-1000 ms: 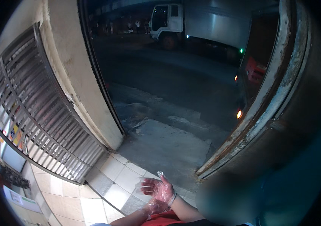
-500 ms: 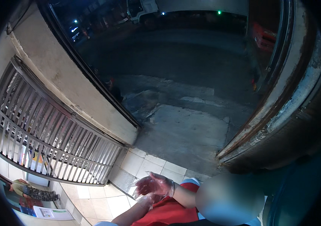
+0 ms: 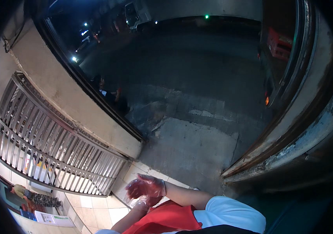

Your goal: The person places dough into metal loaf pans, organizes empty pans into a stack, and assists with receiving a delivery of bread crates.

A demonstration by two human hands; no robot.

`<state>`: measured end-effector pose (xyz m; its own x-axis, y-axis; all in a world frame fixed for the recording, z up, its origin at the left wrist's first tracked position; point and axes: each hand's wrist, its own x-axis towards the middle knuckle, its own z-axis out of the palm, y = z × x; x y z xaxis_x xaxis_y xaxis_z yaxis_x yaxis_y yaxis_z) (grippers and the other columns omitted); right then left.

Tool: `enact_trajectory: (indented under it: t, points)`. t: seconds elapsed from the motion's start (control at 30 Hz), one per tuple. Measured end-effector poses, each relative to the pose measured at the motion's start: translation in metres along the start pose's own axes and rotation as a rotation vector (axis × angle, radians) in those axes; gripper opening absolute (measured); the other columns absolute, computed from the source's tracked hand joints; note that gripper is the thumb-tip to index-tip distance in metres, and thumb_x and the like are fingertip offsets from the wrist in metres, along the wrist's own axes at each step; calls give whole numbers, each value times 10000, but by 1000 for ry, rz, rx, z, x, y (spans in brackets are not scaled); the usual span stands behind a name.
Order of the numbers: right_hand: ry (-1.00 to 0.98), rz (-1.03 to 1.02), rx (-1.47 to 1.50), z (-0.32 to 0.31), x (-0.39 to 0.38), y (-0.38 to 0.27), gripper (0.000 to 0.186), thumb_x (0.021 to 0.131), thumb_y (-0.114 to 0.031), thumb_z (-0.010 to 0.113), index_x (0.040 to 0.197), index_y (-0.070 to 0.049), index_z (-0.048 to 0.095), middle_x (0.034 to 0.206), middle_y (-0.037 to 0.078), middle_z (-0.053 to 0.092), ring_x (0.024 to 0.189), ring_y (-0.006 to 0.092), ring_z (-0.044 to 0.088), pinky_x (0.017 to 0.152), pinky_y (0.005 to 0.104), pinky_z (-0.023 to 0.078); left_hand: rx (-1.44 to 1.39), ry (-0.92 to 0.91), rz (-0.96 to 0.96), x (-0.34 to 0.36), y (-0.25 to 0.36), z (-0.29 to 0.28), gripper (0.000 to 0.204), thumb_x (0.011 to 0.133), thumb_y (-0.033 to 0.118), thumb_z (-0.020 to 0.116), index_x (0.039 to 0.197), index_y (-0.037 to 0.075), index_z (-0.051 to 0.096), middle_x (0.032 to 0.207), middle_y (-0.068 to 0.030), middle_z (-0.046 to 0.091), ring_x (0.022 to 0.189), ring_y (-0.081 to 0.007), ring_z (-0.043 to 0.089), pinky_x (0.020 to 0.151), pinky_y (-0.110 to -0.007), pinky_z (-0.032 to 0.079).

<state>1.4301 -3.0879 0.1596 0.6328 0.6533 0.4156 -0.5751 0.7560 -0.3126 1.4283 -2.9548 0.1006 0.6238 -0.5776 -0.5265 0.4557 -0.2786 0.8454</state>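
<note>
My right hand, in a thin clear plastic glove, reaches in from the right with its fingers stretched toward the left and apart. Just below it is my left hand, also in a loose clear glove. The two hands overlap or touch near the right wrist. Most of the left fingers are hidden behind the right hand. I make out no separate object in either hand. Beneath the forearms lies a red apron, worn over clothing with a pale sleeve on the right arm.
A slatted metal gate stands at the left beside a wall. Ahead, a doorway opens from light floor tiles onto dark pavement. A rusty door frame edges the right. Outside are a truck and a red crate. A person stands far left.
Both hands have shifted slightly left together, still close to each other. The view has turned a little, and more of my right sleeve shows. A figure outside by the left doorpost shows more plainly.
</note>
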Motion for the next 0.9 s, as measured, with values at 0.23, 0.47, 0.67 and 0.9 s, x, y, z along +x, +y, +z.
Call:
enact_trajectory:
  t: [0.23, 0.47, 0.67, 0.9]
  points:
    - [48, 95, 57, 15, -21, -18, 721, 987, -661, 453, 1290, -38, 651, 1208, 144, 686, 1150, 275, 629, 1039, 412, 453, -10, 14, 18, 16, 21, 16, 418, 966, 465, 543, 915, 59, 629, 906, -134, 617, 838, -267, 602, 768, -408, 457]
    - [59, 111, -16, 14, -30, -25, 737, 965, -693, 472, 1299, -61, 651, 1194, 88, 696, 1136, 224, 638, 1016, 336, 454, -35, 52, 2, 10, 21, 10, 399, 959, 461, 566, 894, 70, 620, 879, -117, 606, 811, -250, 593, 744, -398, 451]
    - [10, 81, 13, 6, -34, -29, 703, 1004, -645, 432, 1329, -53, 625, 1257, 140, 661, 1174, 275, 610, 1066, 402, 425, -63, 97, -12, -5, 12, -2, 386, 953, 457, 586, 876, 80, 613, 856, -102, 596, 787, -235, 584, 723, -388, 446]
    - [10, 88, -54, 7, -37, -30, 764, 972, -704, 435, 1322, -54, 631, 1244, 109, 673, 1145, 246, 630, 1022, 360, 450, -108, 133, -5, -11, 3, -11, 374, 945, 453, 609, 855, 91, 604, 830, -85, 585, 760, -218, 575, 699, -378, 440]
